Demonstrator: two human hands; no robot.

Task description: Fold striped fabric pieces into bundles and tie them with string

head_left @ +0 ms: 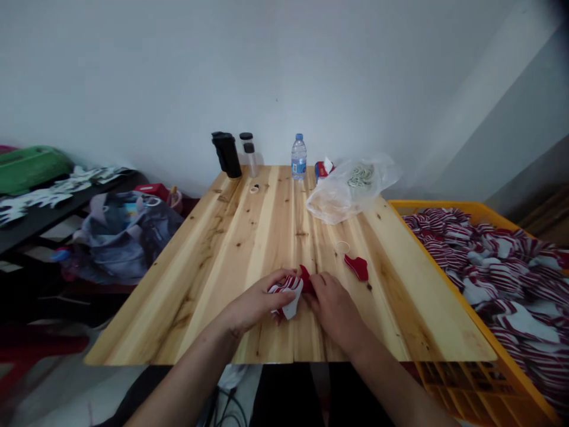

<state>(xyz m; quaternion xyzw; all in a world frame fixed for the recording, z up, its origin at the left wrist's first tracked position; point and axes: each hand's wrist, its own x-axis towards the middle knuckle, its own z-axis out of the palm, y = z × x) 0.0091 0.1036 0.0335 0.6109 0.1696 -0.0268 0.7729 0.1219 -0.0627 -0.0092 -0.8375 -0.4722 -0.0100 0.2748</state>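
Note:
Near the front middle of the wooden table (267, 237), my left hand (258, 299) is closed around a small red-and-white striped fabric piece (291, 305), its thumb on top. Against its right side, my right hand (333, 302) pinches a dark red piece (306, 279) that touches the striped one; its fingertips are partly hidden. To the right of my hands a flat red piece (357, 267) lies on the wood, with a thin pale ring (342, 248) at its upper left end.
Along the back stand a black tumbler (227, 155), a clear bottle (251, 159), a water bottle (299, 159) and a plastic bag (333, 196). A yellow crate (471, 314) of striped pieces (502, 276) is at the right, a grey bag (127, 231) at the left.

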